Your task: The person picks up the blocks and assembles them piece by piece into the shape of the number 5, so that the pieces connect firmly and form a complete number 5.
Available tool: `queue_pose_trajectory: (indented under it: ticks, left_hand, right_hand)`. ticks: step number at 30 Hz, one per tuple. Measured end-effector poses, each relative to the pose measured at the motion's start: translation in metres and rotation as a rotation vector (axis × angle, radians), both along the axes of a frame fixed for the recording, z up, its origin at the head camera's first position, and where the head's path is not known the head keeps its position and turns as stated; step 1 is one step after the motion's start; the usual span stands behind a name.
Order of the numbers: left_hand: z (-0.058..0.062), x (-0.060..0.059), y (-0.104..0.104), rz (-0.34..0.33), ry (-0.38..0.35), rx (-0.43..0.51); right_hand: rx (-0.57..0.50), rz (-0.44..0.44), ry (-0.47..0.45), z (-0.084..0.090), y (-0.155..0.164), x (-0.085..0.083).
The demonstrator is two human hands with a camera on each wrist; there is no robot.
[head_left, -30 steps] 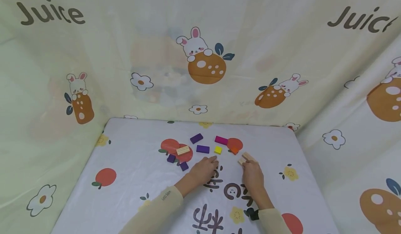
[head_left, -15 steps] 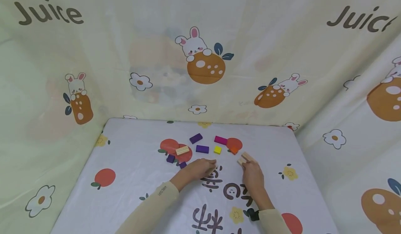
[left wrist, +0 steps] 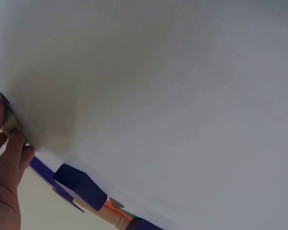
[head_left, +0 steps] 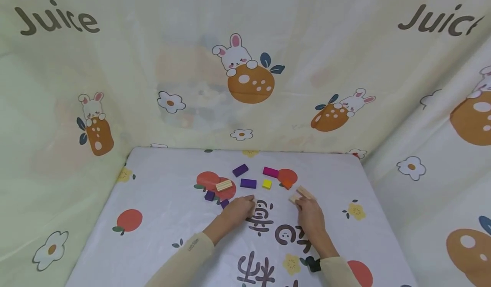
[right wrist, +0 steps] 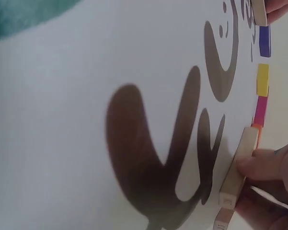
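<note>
My left hand (head_left: 237, 212) pinches a plain wooden block (left wrist: 10, 122) just above or on the tabletop; the right wrist view also shows this block at its top edge. My right hand (head_left: 311, 218) pinches another plain wooden block (right wrist: 239, 167) between thumb and fingers. Against that one lies a further wooden block (right wrist: 224, 219), mostly hidden in the right wrist view. Beyond my hands sit a yellow block (head_left: 267, 184), a purple block (head_left: 248, 184) and an orange block (head_left: 287, 185). A small purple block (head_left: 225, 203) is partly covered by my left hand.
Farther back lie a second long purple block (head_left: 240, 170) and a magenta block (head_left: 270, 172). To the left are a wooden block (head_left: 224, 185) and a small purple block (head_left: 209, 195). A printed cloth covers the table (head_left: 161, 218); a patterned curtain (head_left: 199, 65) stands behind.
My left hand has drawn back to the left, away from the yellow block, with a wooden block in its fingers. It now partly covers a small purple block. My right hand has hardly moved.
</note>
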State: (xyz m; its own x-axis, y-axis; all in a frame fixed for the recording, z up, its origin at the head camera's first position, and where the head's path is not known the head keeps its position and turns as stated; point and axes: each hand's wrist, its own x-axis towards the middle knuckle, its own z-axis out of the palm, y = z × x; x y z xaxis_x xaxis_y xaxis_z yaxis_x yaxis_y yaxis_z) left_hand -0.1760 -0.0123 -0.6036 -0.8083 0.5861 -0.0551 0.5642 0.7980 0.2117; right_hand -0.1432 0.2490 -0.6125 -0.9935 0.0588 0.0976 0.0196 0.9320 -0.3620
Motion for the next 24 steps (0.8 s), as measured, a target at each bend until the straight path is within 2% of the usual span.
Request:
queue_pose_trajectory:
  ticks: [3, 10, 15, 19, 24]
  left_hand:
    - [-0.002, 0.002, -0.005, 0.026, 0.019, 0.021]
    - [-0.001, 0.007, -0.016, 0.074, -0.030, 0.098]
    - [0.000, 0.010, -0.020, 0.096, -0.046, 0.125]
    - [0.000, 0.011, -0.022, 0.090, -0.049, 0.122]
    - [-0.003, 0.009, -0.029, 0.055, -0.078, 0.144]
  right_hand:
    - [-0.007, 0.034, -0.007, 0.000, -0.004, 0.000]
    - [-0.009, 0.136, 0.011, 0.004, -0.023, -0.001]
    - [-0.045, 0.241, -0.033, 0.002, -0.031, -0.006]
    - [-0.072, 0.293, -0.077, 0.000, -0.035, -0.007]
    - [-0.070, 0.296, -0.089, -0.002, -0.038, -0.008]
